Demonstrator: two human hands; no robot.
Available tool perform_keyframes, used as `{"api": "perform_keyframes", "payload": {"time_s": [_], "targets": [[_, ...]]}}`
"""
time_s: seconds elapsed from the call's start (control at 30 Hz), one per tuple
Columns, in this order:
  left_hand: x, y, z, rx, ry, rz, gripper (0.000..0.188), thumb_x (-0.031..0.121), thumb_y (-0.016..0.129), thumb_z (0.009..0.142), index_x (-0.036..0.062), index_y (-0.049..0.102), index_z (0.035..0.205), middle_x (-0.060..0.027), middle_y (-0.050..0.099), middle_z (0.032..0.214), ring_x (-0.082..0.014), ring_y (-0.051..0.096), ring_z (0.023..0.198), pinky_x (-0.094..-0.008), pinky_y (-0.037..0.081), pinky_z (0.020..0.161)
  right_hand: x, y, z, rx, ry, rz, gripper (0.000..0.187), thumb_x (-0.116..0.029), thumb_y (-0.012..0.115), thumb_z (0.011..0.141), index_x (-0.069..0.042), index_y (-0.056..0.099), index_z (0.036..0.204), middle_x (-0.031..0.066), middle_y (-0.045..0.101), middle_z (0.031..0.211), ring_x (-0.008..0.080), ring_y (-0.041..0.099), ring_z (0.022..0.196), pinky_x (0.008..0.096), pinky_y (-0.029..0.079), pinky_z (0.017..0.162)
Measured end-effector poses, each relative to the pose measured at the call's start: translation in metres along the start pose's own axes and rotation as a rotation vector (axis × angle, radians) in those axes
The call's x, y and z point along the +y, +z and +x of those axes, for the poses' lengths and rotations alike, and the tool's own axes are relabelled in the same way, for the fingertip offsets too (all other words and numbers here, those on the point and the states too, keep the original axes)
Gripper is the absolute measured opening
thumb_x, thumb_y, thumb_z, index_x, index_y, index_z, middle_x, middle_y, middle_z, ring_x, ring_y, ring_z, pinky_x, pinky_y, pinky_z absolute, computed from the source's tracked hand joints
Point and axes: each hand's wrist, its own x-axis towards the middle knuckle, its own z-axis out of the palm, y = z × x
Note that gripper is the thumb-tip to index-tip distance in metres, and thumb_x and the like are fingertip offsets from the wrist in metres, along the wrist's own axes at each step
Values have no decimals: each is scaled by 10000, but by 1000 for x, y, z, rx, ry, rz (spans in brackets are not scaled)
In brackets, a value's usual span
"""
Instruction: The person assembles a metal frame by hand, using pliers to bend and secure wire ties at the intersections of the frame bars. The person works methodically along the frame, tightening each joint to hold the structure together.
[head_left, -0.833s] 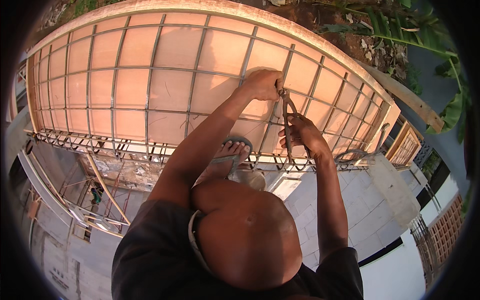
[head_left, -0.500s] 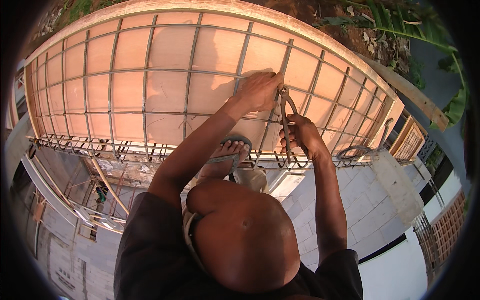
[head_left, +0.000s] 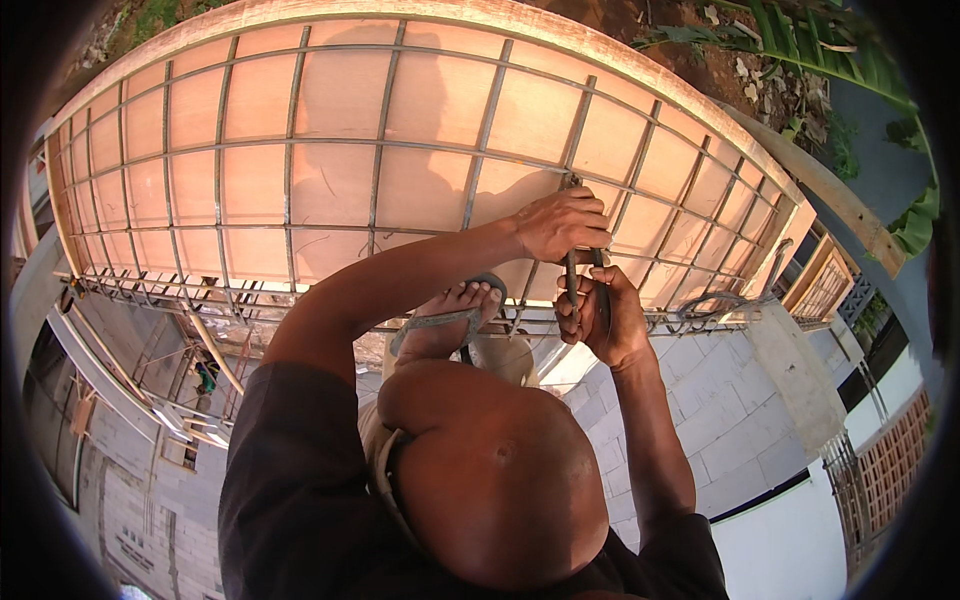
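Note:
A pair of dark metal pincers (head_left: 571,272) points away from me, its jaws at a crossing of the rebar grid (head_left: 378,165). My left hand (head_left: 566,222) is closed over the upper part of the pincers, just below the jaws. Lower down, my right hand (head_left: 612,318) grips the two handles, with its fingers curled around them. The handles are close together. Any wire at the jaws is too small to make out. Behind the grid lies a pale plywood panel (head_left: 255,180), on which my shadow falls.
A wooden beam (head_left: 440,12) edges the panel's far side. My sandalled foot (head_left: 455,310) rests at the near edge of the grid. Coiled wire (head_left: 715,308) lies to the right. Below are a grey block wall (head_left: 700,400) and a long drop on the left. Banana leaves (head_left: 800,50) hang at upper right.
My left hand has moved right and nearer, from the grid crossing onto the pincers. My right hand has shifted slightly nearer, and the handles have come closer together.

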Motion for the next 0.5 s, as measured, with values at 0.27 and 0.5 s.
{"api": "perform_keyframes", "payload": {"time_s": [0.27, 0.5], "targets": [[-18, 12, 11, 17, 142, -10, 297, 379, 768, 688, 128, 626, 757, 4, 565, 737, -221, 599, 803, -383, 471, 741, 3, 4, 17, -33, 148, 19, 421, -554, 500, 967, -180, 516, 773, -72, 343, 584, 84, 261, 430, 260, 169, 346], [4, 3, 14, -112, -3, 15, 307, 403, 819, 724, 142, 665, 767, 1, 579, 732, -224, 618, 809, -398, 466, 778, 1, -19, 7, -192, 65, 138, 375, -424, 528, 1006, -106, 576, 814, -31, 412, 580, 110, 349, 399, 271, 293, 290]]}}
